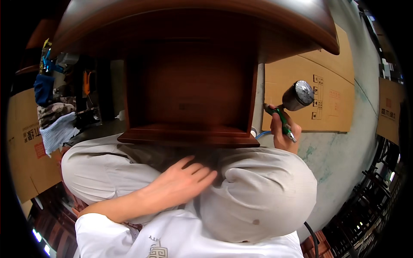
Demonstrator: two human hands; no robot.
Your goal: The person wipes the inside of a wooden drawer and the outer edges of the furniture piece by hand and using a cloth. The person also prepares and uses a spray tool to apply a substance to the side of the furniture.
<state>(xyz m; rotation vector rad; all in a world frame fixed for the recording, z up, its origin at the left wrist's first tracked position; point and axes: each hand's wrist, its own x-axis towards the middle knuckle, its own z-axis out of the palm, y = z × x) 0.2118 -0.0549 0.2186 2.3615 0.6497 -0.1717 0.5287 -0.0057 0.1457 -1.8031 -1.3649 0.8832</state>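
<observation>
On the right, beside my knee, my right hand [285, 131] is wrapped round the green handle of a spray gun [297, 96] with a round metal cup on it. A thin blue hose shows close to that hand. Over my lap hangs my left hand [189, 176], its fingers a little apart and nothing seen in them. In front of me a dark reddish-brown wooden drawer [189, 136] juts out between my knees, its front edge just beyond my left hand. The inside of the drawer is in shade.
Above the drawer curves the wooden top [198, 12] of the furniture. A flattened cardboard sheet [314, 69] lies on the floor at the right. Folded cloths [58, 129] and an orange-handled tool [87, 81] are at the left, near another cardboard piece [26, 159].
</observation>
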